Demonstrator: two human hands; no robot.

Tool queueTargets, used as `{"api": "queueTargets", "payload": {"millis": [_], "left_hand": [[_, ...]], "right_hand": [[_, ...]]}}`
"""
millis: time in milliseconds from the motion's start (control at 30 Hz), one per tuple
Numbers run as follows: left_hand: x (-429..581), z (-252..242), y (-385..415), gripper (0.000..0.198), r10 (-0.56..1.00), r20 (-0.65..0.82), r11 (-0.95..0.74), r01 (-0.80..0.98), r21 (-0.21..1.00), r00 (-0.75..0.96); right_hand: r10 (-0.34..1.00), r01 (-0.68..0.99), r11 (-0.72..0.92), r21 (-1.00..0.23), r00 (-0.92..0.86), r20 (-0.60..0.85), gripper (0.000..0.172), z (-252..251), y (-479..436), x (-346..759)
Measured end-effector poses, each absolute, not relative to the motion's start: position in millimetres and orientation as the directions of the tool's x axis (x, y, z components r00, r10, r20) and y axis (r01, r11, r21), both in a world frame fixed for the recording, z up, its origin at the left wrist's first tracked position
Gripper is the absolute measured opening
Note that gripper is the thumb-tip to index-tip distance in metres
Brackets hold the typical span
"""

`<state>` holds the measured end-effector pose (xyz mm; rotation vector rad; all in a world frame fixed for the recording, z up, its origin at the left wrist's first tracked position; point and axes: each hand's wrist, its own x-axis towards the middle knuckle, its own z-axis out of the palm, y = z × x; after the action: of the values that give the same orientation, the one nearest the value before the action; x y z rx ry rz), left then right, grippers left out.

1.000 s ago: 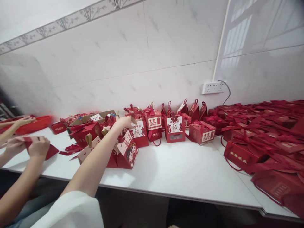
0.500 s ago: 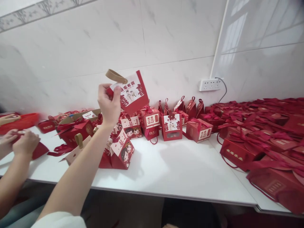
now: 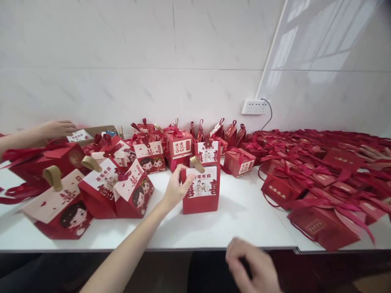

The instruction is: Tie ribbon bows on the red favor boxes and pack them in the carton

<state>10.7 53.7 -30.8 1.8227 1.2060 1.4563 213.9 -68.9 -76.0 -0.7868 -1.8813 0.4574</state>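
The red gift box (image 3: 201, 197) stood upright on the white worktop (image 3: 244, 215), near the middle and a little in from the front edge. Its long axis ran straight up, and its white printed label (image 3: 201, 184) faced the person. A gold handle loop (image 3: 197, 164) rose from its top, leaning to the left.

The left hand (image 3: 174, 190) was on it. The arm came in from the lower left, and the fingers (image 3: 183, 179) curled over the box's upper left corner in a light, partly closed hold. The box therefore lay directly to the right of that hand, touching it. The right hand (image 3: 252, 264) was well apart, low and in front of the worktop's edge. It was blurred and loosely curled, with nothing visible in it. From there the box lay ahead and to the left, so the left hand was much the nearer.

Just left of the box stood a cluster of cartoon-printed boxes (image 3: 134, 193). Behind it a row of small red boxes (image 3: 179, 146) lined the tiled wall, and a wall socket (image 3: 253, 106) sat above them. A heap of flat red bags (image 3: 320, 179) with ribbons covered the right side. A co-worker's hand (image 3: 56, 128) reached in at the far left, and another person's hand (image 3: 371, 152) rested among the bags at the far right.
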Motion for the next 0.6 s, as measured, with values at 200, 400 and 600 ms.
{"api": "queueTargets", "payload": {"millis": [200, 400, 600], "left_hand": [[-4.2, 18.3, 77.5, 0.039, 0.784, 0.525, -0.594, 0.153, 0.790, 0.331], [10.7, 30.8, 89.9, 0.024, 0.866, 0.453, -0.499, 0.297, 0.814, 0.212], [22.4, -2.6, 75.6, 0.018, 0.836, 0.548, -0.546, 0.142, 0.826, 0.032]], "right_hand": [[0.390, 0.404, 0.860, -0.312, -0.124, 0.913, 0.009, 11.0, 40.5, 213.8], [0.422, 0.202, 0.902, -0.381, -0.231, 0.877, 0.009, -0.7, 95.1, 179.2], [0.396, 0.305, 0.889, -0.341, -0.140, 0.907, 0.025, -32.2, 78.5, 169.5]]}}
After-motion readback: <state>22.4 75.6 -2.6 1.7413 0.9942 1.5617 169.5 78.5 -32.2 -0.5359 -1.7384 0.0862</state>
